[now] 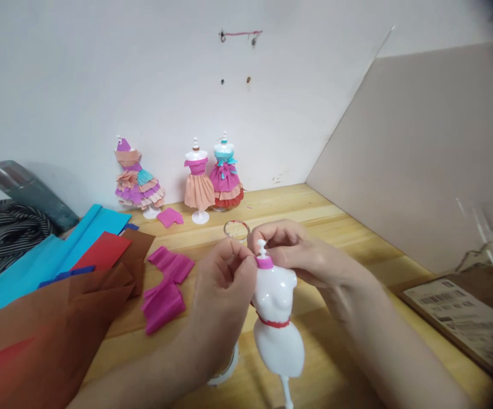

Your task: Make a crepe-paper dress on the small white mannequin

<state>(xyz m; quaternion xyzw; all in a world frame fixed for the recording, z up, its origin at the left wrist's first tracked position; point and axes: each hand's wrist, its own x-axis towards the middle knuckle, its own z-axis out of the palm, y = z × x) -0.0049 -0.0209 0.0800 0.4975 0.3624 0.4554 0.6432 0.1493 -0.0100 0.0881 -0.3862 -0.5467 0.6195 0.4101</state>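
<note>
A small white dress-form mannequin [275, 289] stands upright in front of me, with a red band [275, 324] round its waist. Around its neck lies a pink crepe paper strip [265, 262]. My left hand [224, 289] pinches the strip at the neck's left side, thumb against fingertips. From the right and behind, my right hand [293, 250] closes its fingers at the same strip; its fingertips are partly hidden by the neck. Below my left wrist shows part of a round white-rimmed object, possibly a tape roll [228, 369].
Several dressed mannequins, including one in a peach skirt [199, 190], stand by the wall. Pink paper pieces [165, 307], brown paper [58, 324] and blue paper [24, 272] lie left. A ring-shaped object [236, 222] is behind my hands; a cardboard box [455, 318] sits right.
</note>
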